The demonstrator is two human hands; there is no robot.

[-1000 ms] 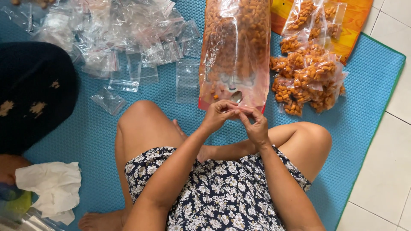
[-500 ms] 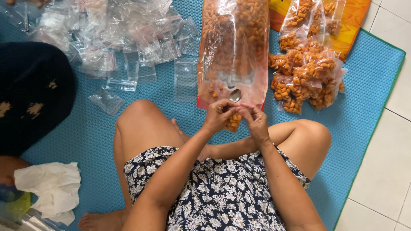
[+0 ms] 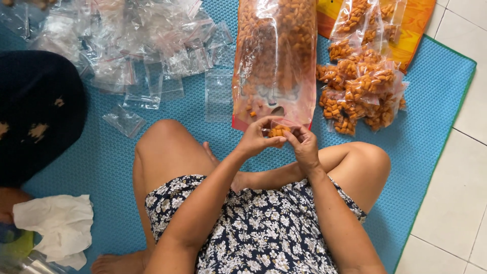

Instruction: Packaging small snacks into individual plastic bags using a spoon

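Observation:
I sit cross-legged on a blue mat (image 3: 193, 132). Between my hands is a small clear bag (image 3: 278, 131) filled with orange snack pieces. My left hand (image 3: 256, 137) pinches its left side and my right hand (image 3: 305, 147) pinches its right side, just above my knees. Directly beyond them lies a large clear bag of the same orange snacks (image 3: 276, 56), its red-edged mouth facing me. To its right is a heap of several small filled bags (image 3: 362, 89).
A pile of empty small clear bags (image 3: 132, 40) covers the mat's far left. A dark cloth bundle (image 3: 38, 111) lies at the left, a crumpled white tissue (image 3: 56, 223) below it. An orange cloth (image 3: 413, 25) sits at top right, white floor tiles (image 3: 456, 177) beyond the mat.
The small filled bag hung down below my fingers half a second ago; now it is raised and turned up between both hands, nearer the big bag's mouth.

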